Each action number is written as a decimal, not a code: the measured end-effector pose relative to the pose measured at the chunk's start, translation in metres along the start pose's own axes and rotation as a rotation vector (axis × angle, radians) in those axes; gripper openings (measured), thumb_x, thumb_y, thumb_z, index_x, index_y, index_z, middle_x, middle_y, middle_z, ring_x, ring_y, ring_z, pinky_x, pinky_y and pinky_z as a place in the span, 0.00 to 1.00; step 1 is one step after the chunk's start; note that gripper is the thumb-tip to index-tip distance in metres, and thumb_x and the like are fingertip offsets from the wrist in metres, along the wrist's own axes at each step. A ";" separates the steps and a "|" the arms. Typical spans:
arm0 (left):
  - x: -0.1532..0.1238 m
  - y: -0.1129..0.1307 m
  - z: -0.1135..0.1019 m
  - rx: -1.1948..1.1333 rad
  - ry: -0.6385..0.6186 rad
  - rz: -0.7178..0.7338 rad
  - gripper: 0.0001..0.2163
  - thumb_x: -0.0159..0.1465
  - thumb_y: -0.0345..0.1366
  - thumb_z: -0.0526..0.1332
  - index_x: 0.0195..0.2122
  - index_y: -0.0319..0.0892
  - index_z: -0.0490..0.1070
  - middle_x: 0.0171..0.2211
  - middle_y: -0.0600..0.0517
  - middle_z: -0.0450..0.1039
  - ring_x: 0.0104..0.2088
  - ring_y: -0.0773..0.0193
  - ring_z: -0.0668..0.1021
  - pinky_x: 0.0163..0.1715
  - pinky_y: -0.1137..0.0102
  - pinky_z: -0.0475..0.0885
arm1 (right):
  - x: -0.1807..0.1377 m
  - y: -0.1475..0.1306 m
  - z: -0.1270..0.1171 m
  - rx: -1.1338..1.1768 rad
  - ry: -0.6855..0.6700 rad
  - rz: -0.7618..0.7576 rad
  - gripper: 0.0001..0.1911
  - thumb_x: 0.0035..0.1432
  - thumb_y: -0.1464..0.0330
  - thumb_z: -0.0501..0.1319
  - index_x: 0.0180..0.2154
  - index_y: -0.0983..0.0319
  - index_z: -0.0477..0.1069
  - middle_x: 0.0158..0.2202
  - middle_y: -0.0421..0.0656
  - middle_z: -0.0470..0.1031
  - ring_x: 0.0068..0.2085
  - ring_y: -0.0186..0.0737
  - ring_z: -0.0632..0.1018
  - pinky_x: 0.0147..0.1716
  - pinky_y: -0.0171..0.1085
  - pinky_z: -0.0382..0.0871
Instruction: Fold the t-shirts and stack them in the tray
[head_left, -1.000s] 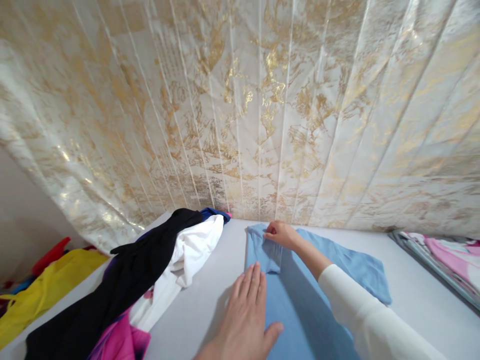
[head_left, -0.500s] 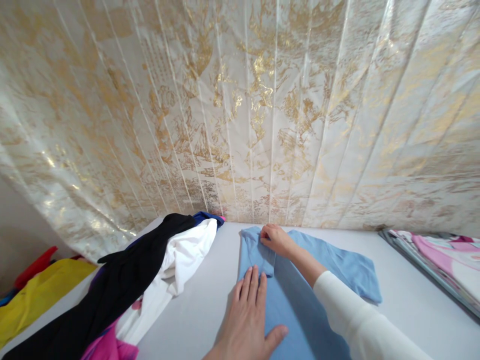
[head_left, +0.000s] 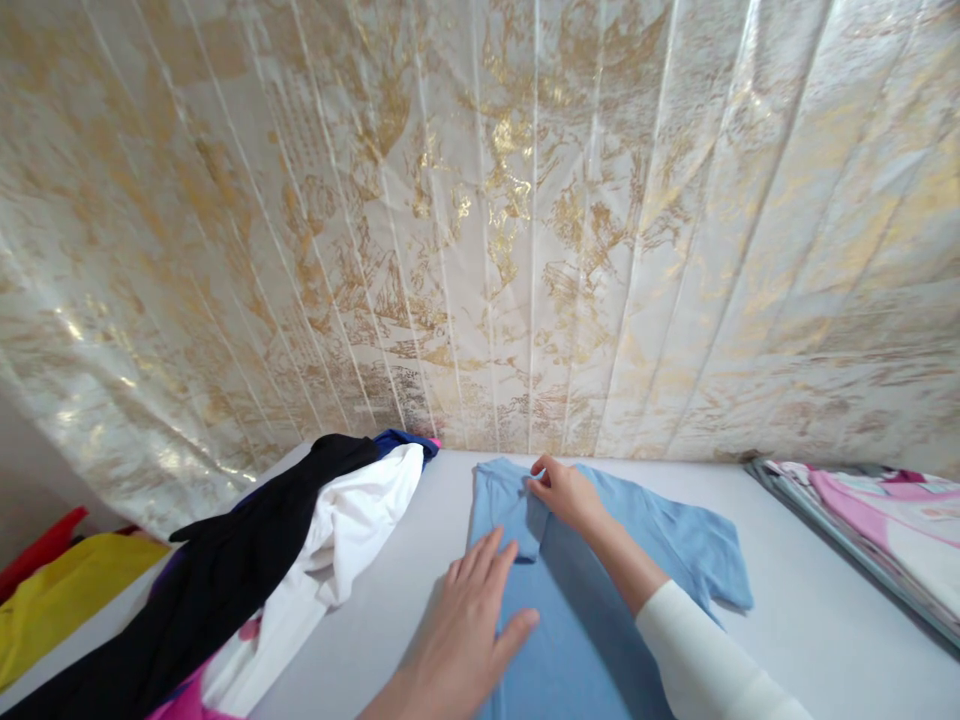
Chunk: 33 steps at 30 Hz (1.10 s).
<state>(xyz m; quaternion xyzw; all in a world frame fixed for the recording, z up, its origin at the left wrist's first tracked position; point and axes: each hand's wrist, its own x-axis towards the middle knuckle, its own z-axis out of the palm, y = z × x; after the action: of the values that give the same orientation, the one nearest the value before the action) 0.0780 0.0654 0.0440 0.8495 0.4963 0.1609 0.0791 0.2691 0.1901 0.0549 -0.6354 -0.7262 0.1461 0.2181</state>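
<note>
A light blue T-shirt (head_left: 577, 640) lies on the pale surface, its left side folded inward with the sleeve on top of the body. Its other short sleeve (head_left: 720, 555) stretches out to the right. My right hand (head_left: 568, 492) pinches the fabric near the collar at the far end. Along the folded left edge is my left hand (head_left: 469, 615), fingers extended and thumb apart, its fingertips at the folded sleeve. Nothing is gripped in it.
On the left is a heap with a black garment (head_left: 247, 560), a white garment (head_left: 352, 515) and pink cloth. Yellow cloth (head_left: 67, 590) lies farther left. A stack of folded clothes (head_left: 885, 530) sits at right. Behind hangs a gold-patterned curtain (head_left: 480, 220).
My left hand has shifted left and slightly lifted, its fingers turned more to the right. My right hand stays at the collar. The view has moved slightly.
</note>
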 end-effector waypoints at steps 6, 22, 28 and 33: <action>0.088 -0.064 -0.029 0.025 0.219 -0.079 0.13 0.64 0.24 0.53 0.46 0.43 0.69 0.46 0.49 0.70 0.47 0.60 0.73 0.49 0.66 0.67 | -0.010 0.001 0.012 0.137 0.100 -0.050 0.11 0.59 0.71 0.56 0.44 0.57 0.68 0.38 0.39 0.78 0.38 0.36 0.77 0.36 0.32 0.64; 0.132 -0.097 -0.017 0.096 0.096 0.026 0.07 0.65 0.29 0.58 0.36 0.45 0.75 0.38 0.52 0.72 0.43 0.60 0.72 0.46 0.68 0.64 | -0.013 -0.009 0.015 0.224 0.142 -0.063 0.12 0.56 0.68 0.59 0.44 0.57 0.68 0.41 0.39 0.78 0.41 0.39 0.78 0.39 0.34 0.65; 0.138 -0.104 -0.018 0.035 0.158 -0.078 0.07 0.66 0.31 0.55 0.36 0.45 0.72 0.40 0.53 0.71 0.40 0.64 0.74 0.40 0.72 0.67 | -0.013 -0.010 0.015 0.189 0.086 -0.072 0.20 0.50 0.75 0.58 0.47 0.56 0.66 0.42 0.38 0.78 0.40 0.38 0.77 0.39 0.33 0.64; 0.139 -0.105 -0.015 0.040 0.154 -0.134 0.07 0.66 0.31 0.55 0.35 0.44 0.72 0.39 0.53 0.71 0.38 0.64 0.75 0.35 0.74 0.66 | -0.009 -0.009 0.010 0.169 0.070 -0.035 0.22 0.50 0.78 0.57 0.47 0.57 0.64 0.42 0.38 0.78 0.40 0.37 0.77 0.37 0.32 0.64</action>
<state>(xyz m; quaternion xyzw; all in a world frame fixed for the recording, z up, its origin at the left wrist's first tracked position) 0.0508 0.2378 0.0540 0.8008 0.5599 0.2099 0.0344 0.2573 0.1800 0.0499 -0.6069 -0.7140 0.1805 0.2987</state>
